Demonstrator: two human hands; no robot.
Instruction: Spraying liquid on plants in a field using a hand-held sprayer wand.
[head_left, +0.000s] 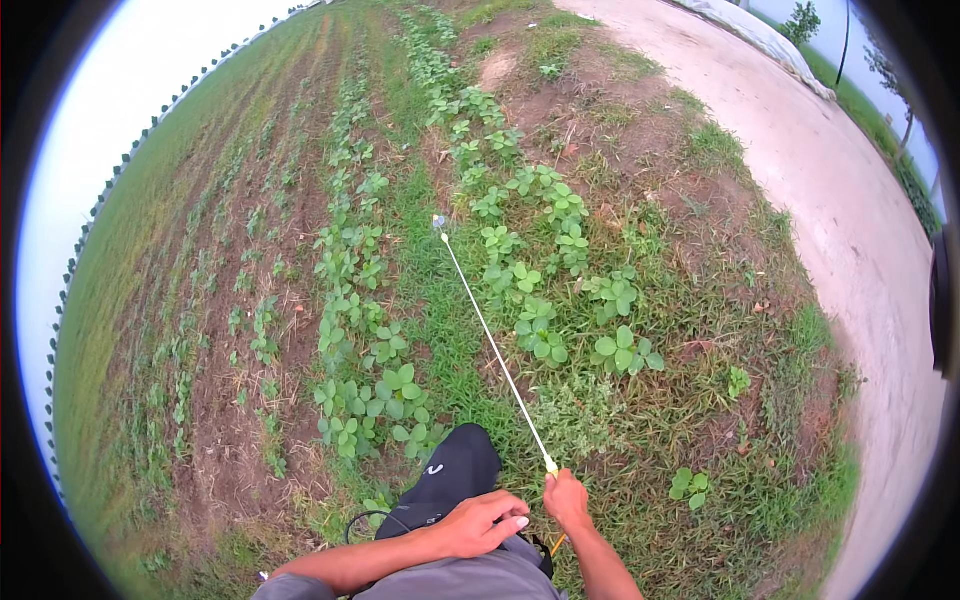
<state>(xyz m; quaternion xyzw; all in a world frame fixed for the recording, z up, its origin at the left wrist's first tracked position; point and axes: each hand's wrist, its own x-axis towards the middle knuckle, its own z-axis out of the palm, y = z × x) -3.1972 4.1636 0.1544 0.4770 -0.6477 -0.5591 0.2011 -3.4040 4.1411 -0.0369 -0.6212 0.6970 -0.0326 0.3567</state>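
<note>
My right hand (568, 498) is closed around the yellowish grip end of a long, thin white spray wand (498, 352). The wand slants forward and to the left, its nozzle (439, 222) over the grass strip between two rows of leafy crop plants. A short piece of orange-yellow hose (558, 545) shows below that hand. My left hand (484, 523) hovers before my waist, fingers loosely bent and thumb apart, with nothing visible in it. Broad-leaved seedlings (397, 394) stand left of the wand, and more crop plants (540, 330) grow to its right.
My dark-trousered leg (442, 472) is forward between the rows. A thin black cable (375, 514) loops beside it. On the right, a weedy bank (697, 360) borders a pale road (840, 247). Bare soil with sparser seedlings (262, 330) lies to the left.
</note>
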